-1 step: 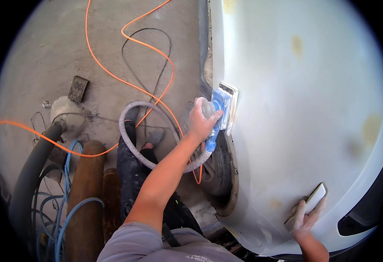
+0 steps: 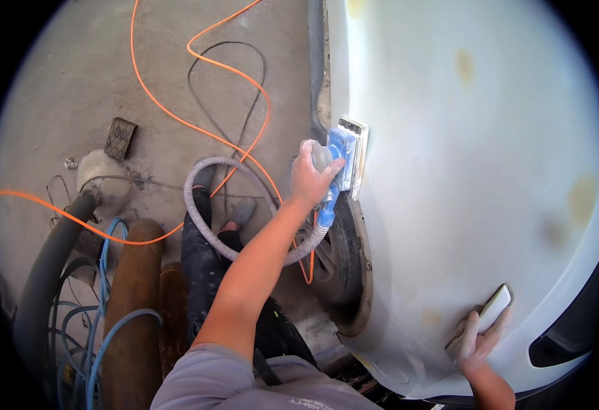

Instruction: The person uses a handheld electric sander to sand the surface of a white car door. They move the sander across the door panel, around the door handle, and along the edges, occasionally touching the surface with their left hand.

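My left hand [image 2: 316, 174] is closed around a blue sander [image 2: 341, 160]. Its rectangular pad lies against the pale silver car panel [image 2: 436, 171], beside the wheel-arch edge. From the sander's lower end a ribbed grey hose [image 2: 207, 239] loops round toward my legs. Lower right, my right hand [image 2: 477, 345] rests on the same panel, with thumb and fingers on either side of a flat, pale sanding block [image 2: 495, 307]. White dust coats both hands. Yellowish-brown patches [image 2: 465, 66] mark the panel.
The car's wheel [image 2: 344, 266] sits below the arch. An orange hose [image 2: 156, 109] winds over the concrete floor. Brown cylinders [image 2: 132, 301], blue hoses [image 2: 101, 287] and a thick dark pipe [image 2: 50, 280] stand at the left. A dark patterned pad [image 2: 120, 139] lies farther off.
My left hand and the sander have shifted slightly away from me along the panel's edge. The right hand and its block look the same.
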`<control>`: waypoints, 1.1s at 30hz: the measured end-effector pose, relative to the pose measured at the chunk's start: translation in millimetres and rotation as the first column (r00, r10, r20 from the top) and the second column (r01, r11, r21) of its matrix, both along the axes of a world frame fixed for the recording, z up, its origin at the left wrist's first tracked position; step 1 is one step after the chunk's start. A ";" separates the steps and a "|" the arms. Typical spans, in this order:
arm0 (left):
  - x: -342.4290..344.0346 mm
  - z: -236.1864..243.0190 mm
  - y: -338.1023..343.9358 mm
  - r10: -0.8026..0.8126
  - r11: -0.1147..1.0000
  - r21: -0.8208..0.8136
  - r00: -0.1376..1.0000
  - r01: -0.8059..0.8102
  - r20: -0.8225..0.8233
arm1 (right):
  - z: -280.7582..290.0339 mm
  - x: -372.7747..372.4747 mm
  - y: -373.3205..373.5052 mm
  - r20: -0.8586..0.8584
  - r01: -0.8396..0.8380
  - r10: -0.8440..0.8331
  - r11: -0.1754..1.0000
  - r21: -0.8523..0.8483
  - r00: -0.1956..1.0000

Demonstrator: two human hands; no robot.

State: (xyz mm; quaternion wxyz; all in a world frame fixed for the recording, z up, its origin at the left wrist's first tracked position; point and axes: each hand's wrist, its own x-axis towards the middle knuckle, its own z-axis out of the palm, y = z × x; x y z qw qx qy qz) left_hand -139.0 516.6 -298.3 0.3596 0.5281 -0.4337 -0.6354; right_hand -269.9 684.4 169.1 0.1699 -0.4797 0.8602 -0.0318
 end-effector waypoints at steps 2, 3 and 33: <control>1.3 -14.4 -35.8 -0.006 0.997 0.072 1.000 0.006 0.002 | -4.9 1.9 -5.1 0.013 0.022 -0.022 0.999 -0.026 1.000; 1.7 -16.0 -44.7 -0.013 0.994 0.106 1.000 0.013 0.004 | -5.9 2.2 -4.7 0.020 0.038 -0.037 0.998 -0.040 0.999; -0.6 10.4 -9.2 -0.018 0.987 0.157 1.000 0.018 -0.004 | -5.7 -0.1 -3.2 0.019 -0.006 0.007 0.998 -0.055 1.000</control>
